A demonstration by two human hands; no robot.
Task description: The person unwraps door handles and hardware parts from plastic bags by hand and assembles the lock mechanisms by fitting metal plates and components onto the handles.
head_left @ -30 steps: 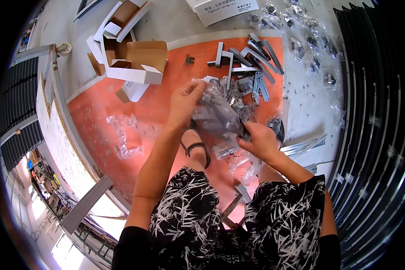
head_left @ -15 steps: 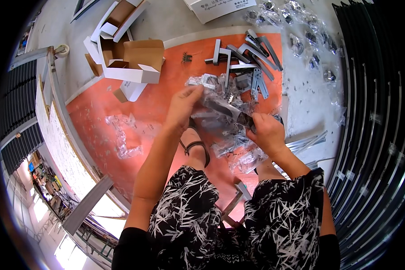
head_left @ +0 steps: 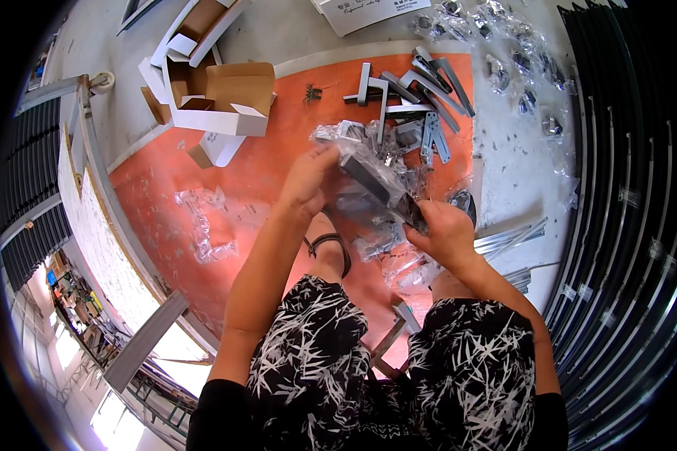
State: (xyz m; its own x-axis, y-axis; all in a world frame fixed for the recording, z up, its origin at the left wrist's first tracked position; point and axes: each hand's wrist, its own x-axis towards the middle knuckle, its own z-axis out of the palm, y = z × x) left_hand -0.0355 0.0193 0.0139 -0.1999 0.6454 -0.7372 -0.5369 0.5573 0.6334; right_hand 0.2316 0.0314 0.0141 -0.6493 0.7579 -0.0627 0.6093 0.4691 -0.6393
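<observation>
A dark grey door handle (head_left: 368, 179) in a clear plastic bag (head_left: 387, 174) is stretched between my hands, slanting down to the right. My left hand (head_left: 310, 179) is closed in a pinch on the bag's upper end. The lower end of the handle is gripped by my right hand (head_left: 445, 229), its thumb pressed along it. Beneath and beyond them lies a heap of crumpled plastic bags (head_left: 357, 131). Behind the heap, several grey and black L-shaped handles (head_left: 421, 86) lie piled on the orange mat, with a grey slotted plate (head_left: 434, 139) at their near side.
Open white cardboard boxes (head_left: 226, 94) stand at the back left. Bagged dark parts (head_left: 523, 64) are scattered at the back right. Long black profiles (head_left: 624, 225) line the right side. Loose clear plastic (head_left: 204, 225) lies on the orange mat (head_left: 154, 184), and silver strips (head_left: 511, 239) lie at right.
My right hand has moved slightly down and left, tilting the bagged handle more steeply. My left hand has stayed nearly in place, still pinching the bag.
</observation>
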